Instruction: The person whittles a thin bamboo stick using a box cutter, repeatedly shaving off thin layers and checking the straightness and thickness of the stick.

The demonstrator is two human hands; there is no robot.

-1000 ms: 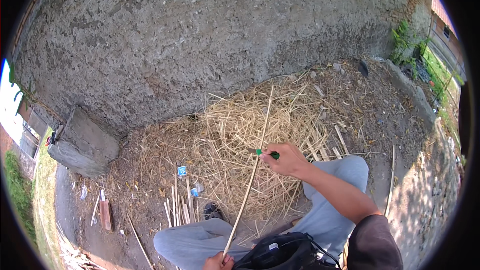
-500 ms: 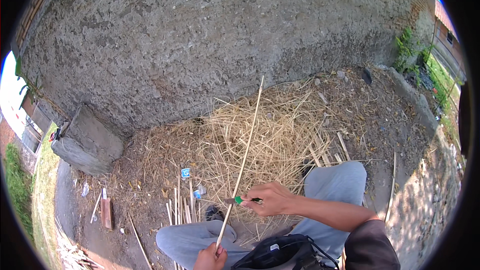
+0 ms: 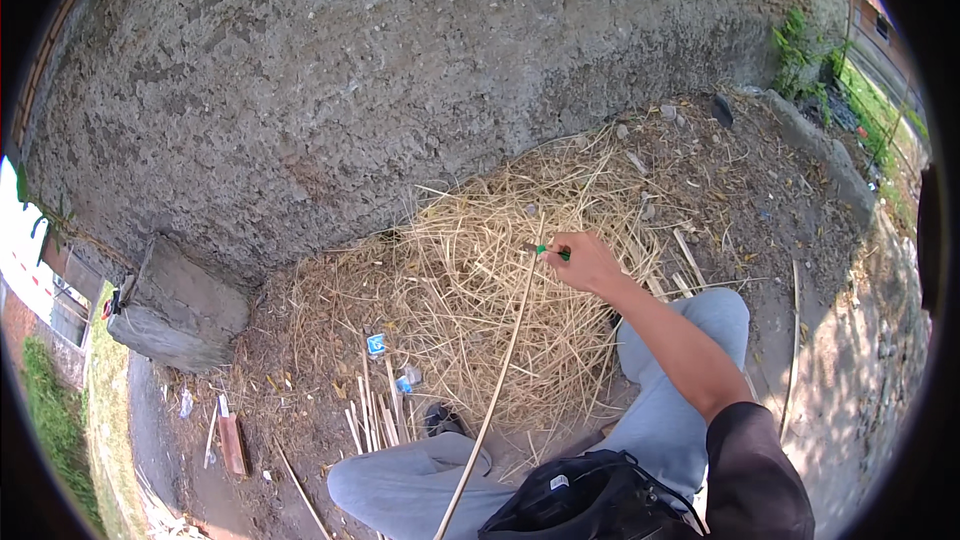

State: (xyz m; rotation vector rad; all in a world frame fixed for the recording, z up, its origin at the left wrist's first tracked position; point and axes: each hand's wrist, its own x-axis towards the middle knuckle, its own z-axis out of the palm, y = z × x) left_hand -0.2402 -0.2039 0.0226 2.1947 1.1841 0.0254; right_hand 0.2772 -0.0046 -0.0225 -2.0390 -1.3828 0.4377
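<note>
Straw-coloured shavings [image 3: 465,250] heaped beneath stick [image 3: 505,360]; littered soil [image 3: 740,200], rough wall [image 3: 400,70] behind. Right hand [image 3: 583,263] curled round green-handled knife [image 3: 541,249]; left hand out of view.

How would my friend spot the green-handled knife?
Find the rough grey wall, then the pale shavings heaped below. Over them, the right hand grips the green-handled knife near the tip of a long strip. Unlike the strip and shavings, its handle is bright green.

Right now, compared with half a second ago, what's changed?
Your right hand, still holding the green-handled tool, has moved away from you, up the thin stick toward its far end. Your left hand has slipped out of view. The straw-coloured pile lies as it was.
</note>
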